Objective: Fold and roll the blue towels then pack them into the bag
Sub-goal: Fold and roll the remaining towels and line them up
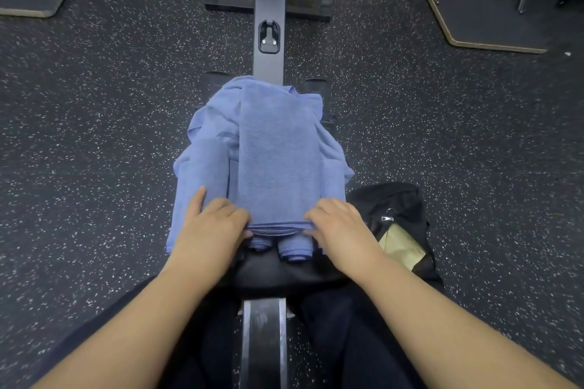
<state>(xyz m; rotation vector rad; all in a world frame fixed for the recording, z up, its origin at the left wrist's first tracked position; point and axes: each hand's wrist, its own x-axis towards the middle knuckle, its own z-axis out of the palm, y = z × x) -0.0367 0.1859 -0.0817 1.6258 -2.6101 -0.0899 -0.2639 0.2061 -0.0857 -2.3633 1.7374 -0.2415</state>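
Towels lie heaped on the black seat of a rowing machine, straddling its central rail. One folded blue towel lies flat on top of the heap, long axis running near to far. Left hand and right hand rest at its near edge, fingers curled and pinching the layered hem at each corner. A black bag sits open on the floor just right of the seat, a tan item visible inside; its zipper pull carries no readable marking. Flooring is dark speckled rubber. Platform corners occupy the far left and far right.
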